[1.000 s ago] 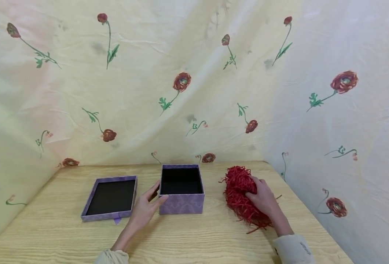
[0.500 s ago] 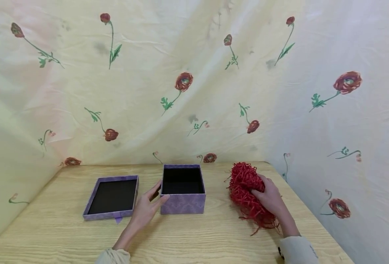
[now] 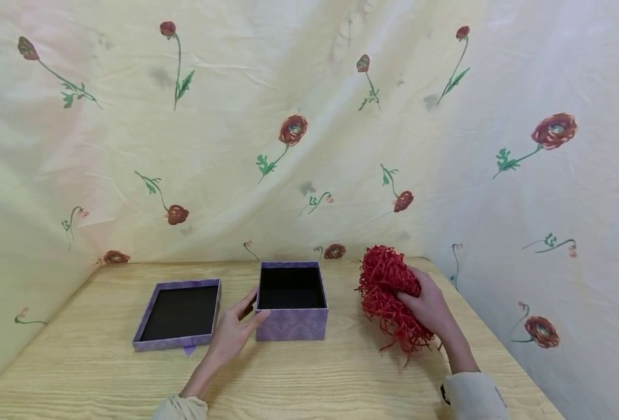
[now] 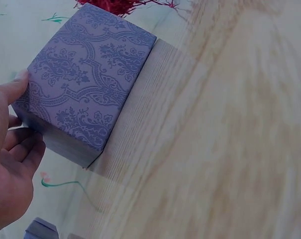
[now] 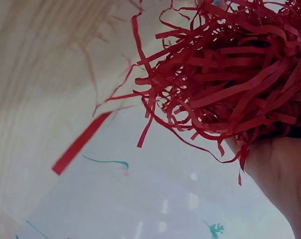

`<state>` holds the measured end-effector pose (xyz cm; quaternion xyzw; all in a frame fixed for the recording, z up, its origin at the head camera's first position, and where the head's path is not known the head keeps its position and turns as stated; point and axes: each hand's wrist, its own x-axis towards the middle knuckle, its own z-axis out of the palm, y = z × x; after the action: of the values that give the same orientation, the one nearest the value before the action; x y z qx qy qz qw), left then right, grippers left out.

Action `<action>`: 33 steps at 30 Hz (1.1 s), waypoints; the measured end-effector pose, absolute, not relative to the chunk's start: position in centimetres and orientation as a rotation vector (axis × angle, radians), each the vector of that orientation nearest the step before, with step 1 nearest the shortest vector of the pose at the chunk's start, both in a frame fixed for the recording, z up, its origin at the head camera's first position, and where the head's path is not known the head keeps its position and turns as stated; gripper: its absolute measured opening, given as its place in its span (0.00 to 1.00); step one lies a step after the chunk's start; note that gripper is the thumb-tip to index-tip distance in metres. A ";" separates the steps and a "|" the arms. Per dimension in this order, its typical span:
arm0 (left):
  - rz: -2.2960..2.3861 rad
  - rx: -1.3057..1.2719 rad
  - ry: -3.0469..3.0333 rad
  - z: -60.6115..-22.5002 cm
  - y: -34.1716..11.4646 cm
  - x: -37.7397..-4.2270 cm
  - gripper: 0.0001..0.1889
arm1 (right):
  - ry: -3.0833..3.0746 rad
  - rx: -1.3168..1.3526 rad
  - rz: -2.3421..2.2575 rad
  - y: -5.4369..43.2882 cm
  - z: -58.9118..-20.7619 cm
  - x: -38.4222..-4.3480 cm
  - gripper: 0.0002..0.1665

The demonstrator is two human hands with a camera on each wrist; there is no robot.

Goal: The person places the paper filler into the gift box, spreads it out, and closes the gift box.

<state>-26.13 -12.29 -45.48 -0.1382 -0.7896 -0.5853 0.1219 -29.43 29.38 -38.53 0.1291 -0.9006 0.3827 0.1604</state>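
Note:
A purple patterned box [image 3: 290, 324] with a black interior stands uncovered on the table. My left hand [image 3: 229, 333] holds its left front corner, thumb at the front face and fingers along the left side. The left wrist view shows the thumb and curled fingers of the left hand [image 4: 13, 154] against the box [image 4: 85, 74]. My right hand [image 3: 432, 304] grips a bundle of red shredded paper [image 3: 388, 291] right of the box, raised off the table with strands dangling. In the right wrist view the shredded paper [image 5: 230, 74] hides most of the right hand's fingers.
The matching purple lid [image 3: 180, 314] lies left of the box, black inside facing up, with a small purple ribbon tab [image 3: 189, 350] at its front edge. Wood-grain table [image 3: 298, 379] spreads underneath. A floral cloth [image 3: 225, 140] hangs at the back and sides.
My right hand has lifted the bundle of red shredded paper a little way up off the table. The left hand keeps its place at the box; the view has shifted slightly.

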 end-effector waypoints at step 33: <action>-1.776 -0.389 -2.295 -45.3 -12.3 -26.0 0.35 | -2.507 0.631 1.201 24.6 -35.1 -29.5 0.36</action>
<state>-25.97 -12.30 -45.32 -0.1320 -0.7793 -0.6032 0.1068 -29.51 24.64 -35.06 0.2190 -0.8702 0.4169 0.1448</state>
